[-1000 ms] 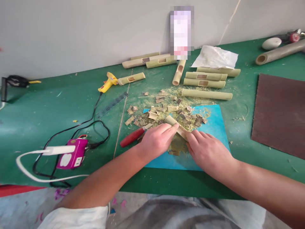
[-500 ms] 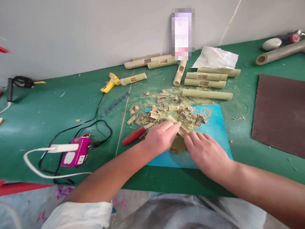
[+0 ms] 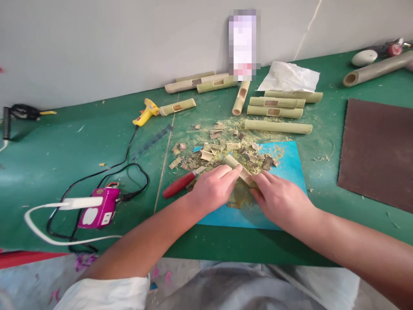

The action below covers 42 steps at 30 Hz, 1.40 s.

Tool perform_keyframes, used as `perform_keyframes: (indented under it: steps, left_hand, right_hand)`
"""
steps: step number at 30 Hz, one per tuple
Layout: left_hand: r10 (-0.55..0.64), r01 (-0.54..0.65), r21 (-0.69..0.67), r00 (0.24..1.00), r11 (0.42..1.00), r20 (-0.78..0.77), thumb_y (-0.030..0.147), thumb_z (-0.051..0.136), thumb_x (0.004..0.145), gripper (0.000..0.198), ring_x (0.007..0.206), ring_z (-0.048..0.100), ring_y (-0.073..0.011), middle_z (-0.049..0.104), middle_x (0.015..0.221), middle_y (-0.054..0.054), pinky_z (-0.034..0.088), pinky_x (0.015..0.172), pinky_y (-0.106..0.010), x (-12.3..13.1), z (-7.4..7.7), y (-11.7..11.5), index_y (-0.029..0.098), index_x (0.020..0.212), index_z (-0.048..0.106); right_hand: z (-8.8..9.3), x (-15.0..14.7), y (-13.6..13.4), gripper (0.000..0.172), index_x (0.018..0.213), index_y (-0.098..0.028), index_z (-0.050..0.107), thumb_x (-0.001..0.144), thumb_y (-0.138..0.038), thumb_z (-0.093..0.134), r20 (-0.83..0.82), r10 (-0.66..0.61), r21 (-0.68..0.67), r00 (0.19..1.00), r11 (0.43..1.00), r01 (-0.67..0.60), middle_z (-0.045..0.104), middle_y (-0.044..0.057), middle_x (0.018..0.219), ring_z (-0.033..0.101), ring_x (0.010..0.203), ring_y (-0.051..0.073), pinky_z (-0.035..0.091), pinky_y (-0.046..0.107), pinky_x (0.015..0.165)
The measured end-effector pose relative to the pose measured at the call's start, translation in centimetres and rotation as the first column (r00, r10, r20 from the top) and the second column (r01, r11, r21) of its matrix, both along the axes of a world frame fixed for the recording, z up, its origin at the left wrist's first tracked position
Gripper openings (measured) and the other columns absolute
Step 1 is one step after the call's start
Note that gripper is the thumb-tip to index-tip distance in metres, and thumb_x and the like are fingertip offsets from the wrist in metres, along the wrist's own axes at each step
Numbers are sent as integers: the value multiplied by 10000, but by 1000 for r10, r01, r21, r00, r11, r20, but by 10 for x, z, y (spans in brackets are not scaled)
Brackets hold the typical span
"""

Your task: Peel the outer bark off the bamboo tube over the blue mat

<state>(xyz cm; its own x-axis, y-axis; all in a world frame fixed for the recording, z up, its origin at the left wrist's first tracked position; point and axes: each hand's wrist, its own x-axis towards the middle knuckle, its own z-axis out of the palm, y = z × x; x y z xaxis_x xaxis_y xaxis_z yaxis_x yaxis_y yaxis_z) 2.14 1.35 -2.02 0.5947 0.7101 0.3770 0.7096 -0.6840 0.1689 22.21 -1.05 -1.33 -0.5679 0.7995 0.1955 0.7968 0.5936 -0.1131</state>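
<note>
A short pale-green bamboo tube [image 3: 235, 165] lies slanted on the blue cutting mat [image 3: 290, 168], amid bamboo chips and shavings [image 3: 226, 148]. My left hand [image 3: 213, 187] grips the tube's upper end, fingers curled over it. At the tube's lower end my right hand [image 3: 282, 200] closes on it; what else that hand holds is hidden. A red-handled knife [image 3: 179, 185] lies on the table just left of my left hand, its blade pointing toward the chips.
Several cut bamboo tubes [image 3: 277, 113] lie at the back of the green table [image 3: 64, 146]. A yellow glue gun [image 3: 145, 112] with black cord, a purple power strip [image 3: 98, 213], a ruler [image 3: 151, 141], a brown board [image 3: 377, 150] and white paper [image 3: 288, 77] surround the mat.
Both hands stay on the bamboo tube with only slight shifts; the view wobbles a little. Nothing was picked up or let go.
</note>
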Motion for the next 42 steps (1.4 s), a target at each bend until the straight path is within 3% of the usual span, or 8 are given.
perform_keyframes:
  steps: [2, 8, 15, 21, 24, 28, 32, 42]
  left_hand:
    - [-6, 6, 0, 1000, 1000, 5, 172, 381, 989, 306, 734, 636, -143, 635, 784, -62, 562, 686, -246, 0, 0, 0, 81, 1192, 591]
    - [21, -18, -58, 999, 998, 43, 208, 386, 995, 302, 766, 656, -154, 652, 815, -74, 570, 700, -263, 3, 0, 2, 87, 1144, 619]
    - [76, -70, -32, 969, 997, 236, 202, 485, 956, 241, 871, 681, -156, 714, 964, -86, 568, 823, -273, -5, 2, 5, 148, 1121, 652]
    - [136, -145, -1, 925, 989, 354, 182, 571, 908, 206, 816, 686, -146, 726, 950, -87, 574, 761, -247, -14, 12, 10, 139, 1078, 680]
    - [137, -138, -22, 931, 990, 339, 176, 554, 916, 210, 851, 690, -155, 725, 954, -92, 572, 781, -260, -14, 16, 12, 139, 1077, 683]
    - [168, -141, -107, 930, 984, 325, 181, 533, 926, 219, 863, 691, -158, 721, 971, -94, 575, 792, -270, -14, 17, 11, 151, 1084, 683]
    - [230, -170, -193, 907, 966, 352, 208, 547, 924, 210, 858, 693, -162, 722, 966, -94, 579, 793, -283, -12, 13, 4, 154, 1071, 686]
    - [252, -170, -245, 897, 955, 363, 214, 526, 937, 222, 878, 692, -162, 720, 977, -88, 577, 813, -294, -5, 4, 6, 155, 1082, 684]
  right_hand:
    - [-2, 2, 2, 39, 867, -182, 536, 882, -170, 501, -7, -5, -12, 1000, 1000, 5, 592, 24, 741, 561, 639, 162, 355, 285, 559]
    - [-1, -3, -4, 114, 817, -188, 528, 854, -89, 486, 116, 109, 121, 987, 985, -123, 572, 28, 711, 535, 611, 170, 334, 303, 557]
    - [0, 5, 2, 26, 863, -193, 551, 866, -178, 530, 66, 25, 61, 997, 998, -29, 584, 23, 733, 540, 652, 165, 312, 304, 586]
    - [6, 12, 11, 159, 943, -163, 609, 852, -293, 589, 21, -18, 81, 1000, 997, 16, 611, 48, 795, 565, 746, 189, 332, 304, 644]
    - [8, 13, 14, 228, 899, -158, 634, 887, -369, 551, -40, -1, 46, 999, 999, 3, 624, 61, 828, 557, 718, 174, 348, 302, 653]
    - [6, 14, 18, 234, 1041, -166, 653, 937, -225, 452, -109, 77, -18, 991, 997, -80, 642, 62, 881, 562, 741, 149, 361, 284, 672]
    - [5, 14, 20, 190, 969, -153, 653, 912, -201, 478, -150, 106, -95, 983, 988, -121, 641, 73, 897, 571, 774, 153, 392, 281, 699]
    - [5, 10, 15, 330, 1157, -151, 588, 907, -339, 483, -34, -32, -235, 999, 972, 23, 675, 82, 954, 621, 815, 194, 395, 287, 700]
